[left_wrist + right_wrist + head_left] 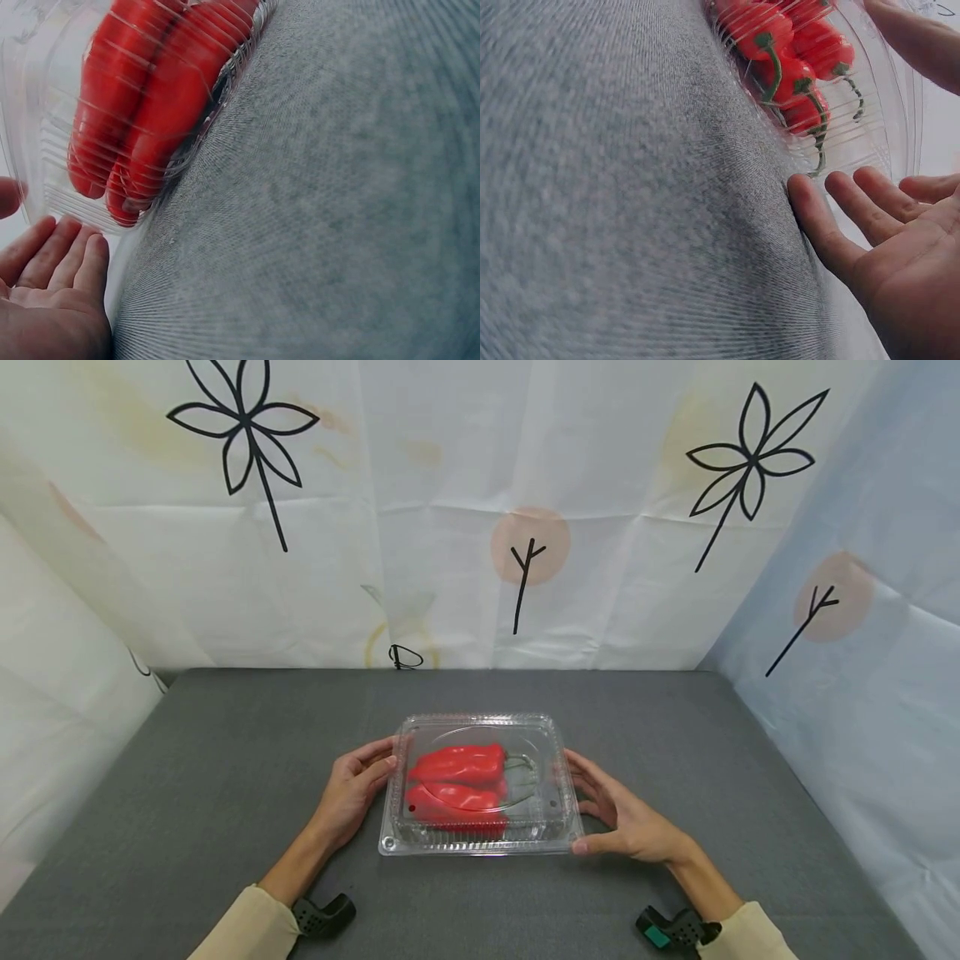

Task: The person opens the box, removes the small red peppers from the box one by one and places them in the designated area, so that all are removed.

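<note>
A clear plastic clamshell box point(480, 847) rests on the grey table, its lid down over several red peppers point(459, 764) with green stems. The peppers point(161, 90) also show through the ribbed wall in the left wrist view. At the box's left side is my left hand point(352, 789), its fingers nearly straight with the tips at the wall. On the opposite side my right hand point(630, 818) has its fingers spread along the wall and its thumb by the front right corner. Through the right wrist view's plastic wall, curved stems point(821, 124) are visible.
The grey cloth-covered table point(225, 760) stretches around the box on all sides. Behind it hangs a white curtain point(450, 485) with black leaf drawings, and another curtain point(862, 710) borders the right edge. Dark wrist straps point(324, 917) sit near both sleeves.
</note>
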`<state>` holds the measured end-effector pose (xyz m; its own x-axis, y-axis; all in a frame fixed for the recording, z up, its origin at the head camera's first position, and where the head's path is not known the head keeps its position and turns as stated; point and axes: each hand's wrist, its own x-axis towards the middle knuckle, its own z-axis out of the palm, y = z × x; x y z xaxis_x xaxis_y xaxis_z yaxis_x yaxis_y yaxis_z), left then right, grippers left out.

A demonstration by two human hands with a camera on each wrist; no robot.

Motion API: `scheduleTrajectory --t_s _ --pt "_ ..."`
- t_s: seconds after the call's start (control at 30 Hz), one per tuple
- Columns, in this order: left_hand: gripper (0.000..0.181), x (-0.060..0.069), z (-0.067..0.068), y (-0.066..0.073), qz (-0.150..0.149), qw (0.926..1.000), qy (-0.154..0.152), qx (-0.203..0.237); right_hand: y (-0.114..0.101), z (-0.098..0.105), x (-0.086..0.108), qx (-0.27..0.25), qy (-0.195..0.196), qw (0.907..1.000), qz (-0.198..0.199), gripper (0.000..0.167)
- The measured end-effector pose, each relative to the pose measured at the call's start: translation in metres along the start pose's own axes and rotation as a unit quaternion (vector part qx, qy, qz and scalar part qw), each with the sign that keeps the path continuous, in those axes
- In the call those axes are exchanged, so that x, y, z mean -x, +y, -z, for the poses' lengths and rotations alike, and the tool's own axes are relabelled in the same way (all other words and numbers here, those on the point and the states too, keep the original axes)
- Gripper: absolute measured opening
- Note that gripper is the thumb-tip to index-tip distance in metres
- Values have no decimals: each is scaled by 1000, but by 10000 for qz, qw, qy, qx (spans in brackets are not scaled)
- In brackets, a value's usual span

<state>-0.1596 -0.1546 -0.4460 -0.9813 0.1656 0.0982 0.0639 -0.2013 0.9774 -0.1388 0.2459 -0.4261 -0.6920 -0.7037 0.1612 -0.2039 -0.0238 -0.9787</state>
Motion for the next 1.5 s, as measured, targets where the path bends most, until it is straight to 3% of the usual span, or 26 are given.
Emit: scheduleTrajectory --t_s 0.2,0.27,0.47,0.67,0.8,0.93,1.13,1.27,1.4,1.5 --pt "46 -1 0 0 -154 9997 -154 120 2 1 1 -277 -36 9996 90 106" --pt "45 -1 0 0 -190 9995 -233 138 3 0 0 -391 77 9991 165 101" --pt "46 0 -3 -1 -165 9988 -458 -64 6 -3 -3 -317 953 9947 208 68" --pt "45 1 -3 -2 -169 9976 -504 -437 4 -3 -3 9 1452 9888 -333 65" --pt "45 1 -2 -2 -146 9950 -625 -763 3 1 -2 115 1427 9880 -584 64" --pt "45 1 -7 -2 -3 9938 -589 -945 3 7 2 61 1335 9899 -469 57" --pt "39 3 -22 -2 210 9915 93 -1280 10 14 6 -157 1235 9922 107 51" --pt "35 5 -29 -3 134 9888 379 -1434 15 16 6 -428 1115 9922 369 58" --pt "35 6 -29 -5 15 9891 260 -1453 19 18 7 -604 1060 9918 368 69" --pt "41 6 -27 -5 -55 9909 -99 -1340 20 19 8 -703 1011 9917 382 74"
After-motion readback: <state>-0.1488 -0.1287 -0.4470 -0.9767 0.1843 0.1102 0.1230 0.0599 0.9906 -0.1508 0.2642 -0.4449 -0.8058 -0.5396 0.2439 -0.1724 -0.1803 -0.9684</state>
